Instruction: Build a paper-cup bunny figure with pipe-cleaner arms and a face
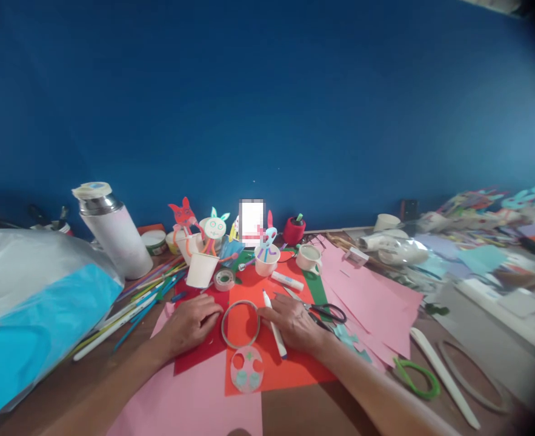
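My left hand (194, 321) rests on the dark red paper (189, 361), its fingers curled together beside a thin ring (224, 335); whatever may be under them is hidden. My right hand (292, 320) is closed round a white marker (274, 330), which slants with its dark end toward me. Between the hands, the ring lies on orange-red paper (294, 372). Just below it is a round pale face piece (247, 369) with red and green spots. Scissors (331, 312) with dark handles lie right of my right hand.
Paper cups with animal figures (202, 269), a tape roll (224, 279), a glue stick (288, 280) and a white mug (309, 258) stand or lie ahead. A flask (117, 233) and plastic bag (35, 303) are left. Pink sheets (371, 293) and green pipe cleaners (417, 378) are right.
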### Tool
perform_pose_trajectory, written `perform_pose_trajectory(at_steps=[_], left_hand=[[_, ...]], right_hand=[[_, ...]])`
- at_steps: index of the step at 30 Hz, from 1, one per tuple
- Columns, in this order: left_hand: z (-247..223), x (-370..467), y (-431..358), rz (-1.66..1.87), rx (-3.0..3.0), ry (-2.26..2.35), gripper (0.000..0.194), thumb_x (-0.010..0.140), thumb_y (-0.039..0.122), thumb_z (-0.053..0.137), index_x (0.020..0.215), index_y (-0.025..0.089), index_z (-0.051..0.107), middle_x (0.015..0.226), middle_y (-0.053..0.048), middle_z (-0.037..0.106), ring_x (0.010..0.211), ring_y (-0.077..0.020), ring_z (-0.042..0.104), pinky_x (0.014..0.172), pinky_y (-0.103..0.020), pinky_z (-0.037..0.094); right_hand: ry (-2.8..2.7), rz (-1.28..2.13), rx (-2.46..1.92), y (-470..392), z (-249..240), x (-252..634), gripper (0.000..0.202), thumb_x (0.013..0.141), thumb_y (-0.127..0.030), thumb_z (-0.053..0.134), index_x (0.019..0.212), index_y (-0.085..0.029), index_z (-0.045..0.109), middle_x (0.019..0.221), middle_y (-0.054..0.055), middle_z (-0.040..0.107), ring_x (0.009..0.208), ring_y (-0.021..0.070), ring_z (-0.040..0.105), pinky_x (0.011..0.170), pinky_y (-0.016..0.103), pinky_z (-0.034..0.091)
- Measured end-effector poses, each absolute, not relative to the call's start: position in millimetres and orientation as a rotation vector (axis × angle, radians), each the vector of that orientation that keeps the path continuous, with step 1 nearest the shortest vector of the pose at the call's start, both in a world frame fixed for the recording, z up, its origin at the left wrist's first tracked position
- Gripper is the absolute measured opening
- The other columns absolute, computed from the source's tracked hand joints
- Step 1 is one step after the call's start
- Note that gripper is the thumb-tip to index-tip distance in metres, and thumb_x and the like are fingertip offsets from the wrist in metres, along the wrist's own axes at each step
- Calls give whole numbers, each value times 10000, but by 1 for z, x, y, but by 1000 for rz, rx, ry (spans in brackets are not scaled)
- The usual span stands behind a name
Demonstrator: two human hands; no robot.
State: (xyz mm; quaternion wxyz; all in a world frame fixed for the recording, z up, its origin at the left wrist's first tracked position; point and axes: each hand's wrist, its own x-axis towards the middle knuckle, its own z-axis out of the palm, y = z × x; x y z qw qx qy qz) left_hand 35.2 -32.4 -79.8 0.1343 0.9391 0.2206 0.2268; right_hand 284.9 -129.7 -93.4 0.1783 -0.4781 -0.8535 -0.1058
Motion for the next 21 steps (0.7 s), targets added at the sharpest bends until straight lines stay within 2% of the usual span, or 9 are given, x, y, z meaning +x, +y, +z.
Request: perform_pose_trajectory(at_steps=[5,10,14,17,21], left_hand=[[-80,36,-32,666,2723,675,245,832,184,380,836,179,624,717,-45,592,688,-131,542,656,-232,432],[-85,35,-30,707,2777,704,239,836,192,386,863,185,623,767,-47,627,737,-137,574,699,-239,455],[-77,34,-27,768,2826,787,225,835,176,399,941,165,597,926,-64,631,862,-145,567,770,-249,450],[-65,38,-24,826,2895,832,260,826,155,409,1039,168,558,1031,-69,606,978,-169,511,859,-300,413],[-57,45,-21,710,3013,828,383,792,83,405,1148,184,506,1130,-69,565,1005,-188,476,846,-328,412]], right_hand=[[-2408,-335,-1342,-129,-92,284,138,856,-144,427,944,-184,525,641,14,482,608,144,404,560,272,240],[-2406,-323,-1336,-129,-90,285,162,858,-142,419,979,-189,516,643,9,470,611,142,405,563,272,245],[-2405,-322,-1347,-129,-92,286,183,843,-114,417,972,-196,518,655,12,472,614,143,400,557,276,241],[-2409,-322,-1351,-130,-93,286,183,838,-115,423,970,-198,519,657,13,472,622,143,402,557,272,241],[-2402,-334,-1360,-129,-94,285,196,831,-127,435,993,-197,519,675,21,480,651,154,413,563,275,244]])
